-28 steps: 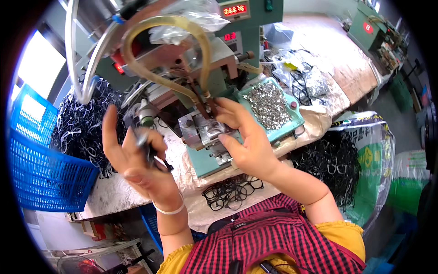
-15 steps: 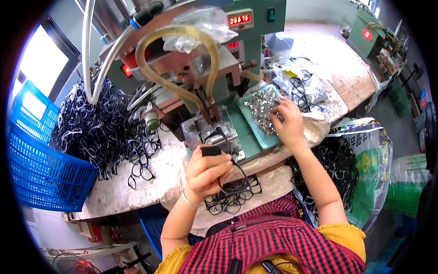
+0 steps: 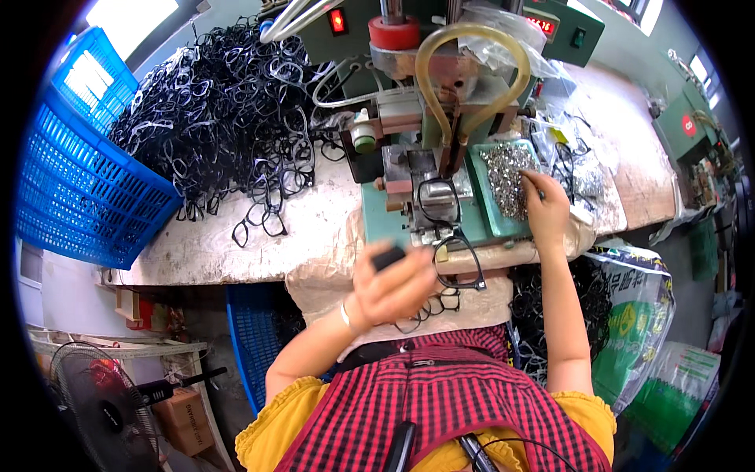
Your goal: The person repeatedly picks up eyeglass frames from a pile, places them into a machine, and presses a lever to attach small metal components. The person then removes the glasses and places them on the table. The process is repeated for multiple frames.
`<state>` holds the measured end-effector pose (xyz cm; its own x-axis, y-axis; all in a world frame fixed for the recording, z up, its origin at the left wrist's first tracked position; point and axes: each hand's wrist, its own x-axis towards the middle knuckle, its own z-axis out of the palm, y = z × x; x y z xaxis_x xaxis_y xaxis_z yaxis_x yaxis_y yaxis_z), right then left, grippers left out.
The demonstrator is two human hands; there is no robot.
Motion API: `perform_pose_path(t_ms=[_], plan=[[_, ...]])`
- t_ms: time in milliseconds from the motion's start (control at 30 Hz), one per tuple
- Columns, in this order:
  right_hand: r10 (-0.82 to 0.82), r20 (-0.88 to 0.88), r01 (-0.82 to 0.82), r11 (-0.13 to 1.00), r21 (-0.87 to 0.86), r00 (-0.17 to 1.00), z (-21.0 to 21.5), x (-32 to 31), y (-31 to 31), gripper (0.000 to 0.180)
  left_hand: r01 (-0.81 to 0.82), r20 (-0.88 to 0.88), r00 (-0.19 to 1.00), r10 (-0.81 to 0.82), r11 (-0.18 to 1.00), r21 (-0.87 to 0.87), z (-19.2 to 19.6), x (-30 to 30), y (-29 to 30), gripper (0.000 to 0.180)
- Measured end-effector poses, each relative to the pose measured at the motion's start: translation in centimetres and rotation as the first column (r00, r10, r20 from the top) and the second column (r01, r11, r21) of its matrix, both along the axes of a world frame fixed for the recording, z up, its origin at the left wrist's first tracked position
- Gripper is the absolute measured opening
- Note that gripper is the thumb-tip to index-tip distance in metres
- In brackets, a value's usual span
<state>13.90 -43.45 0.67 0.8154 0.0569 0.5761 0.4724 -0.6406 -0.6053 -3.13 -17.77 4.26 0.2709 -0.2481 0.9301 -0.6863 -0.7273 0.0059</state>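
Note:
A black eyeglass frame stands tilted at the press, its upper lens rim under the press head. My left hand, a black cover on one finger, is just left of the lower lens rim. Motion smears its fingers, so I cannot tell whether they touch the frame. My right hand is over the right side of a green tray of small shiny metal parts. Its thumb and fingers are pinched together at the parts; what lies between them is too small to make out. More black eyeglass frames lie in front of the press.
A big heap of black eyeglass frames covers the left of the bench beside a blue crate. A yellowish hose loops over the press. Sacks stand at the right, and a fan at lower left.
The view has swung left. My right fingers, loosely bent over the tray before, are now pinched at the metal parts. My left hand, gripping the eyeglass frame earlier, is now blurred beside it.

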Motion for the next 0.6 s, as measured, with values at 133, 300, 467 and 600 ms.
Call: perform_pose_path(t_ms=[133,300,467,600], plan=[[0.017,-0.009,-0.016,0.995,0.098,1.0,0.3,0.0,0.6,0.012,0.608,-0.606,0.668,-0.433,0.787,0.107,-4.2,-2.8,-4.7,0.019],[0.054,-0.057,-0.042,0.98,0.194,0.997,0.2,0.2,2.1,0.013,0.875,-0.921,-0.136,-0.365,0.392,-0.285,-7.8,-0.4,-11.4,0.025],[0.061,-0.165,-0.022,0.974,0.227,0.984,-0.2,0.1,1.7,0.017,0.772,-0.777,-0.538,-0.326,0.179,-0.609,-7.7,-1.1,-14.8,0.029],[0.071,-0.176,-0.014,0.952,0.307,0.982,-0.9,-0.5,2.6,0.018,0.783,-0.787,-0.478,-0.389,0.217,-0.583,-8.9,-2.6,-15.9,0.027]])
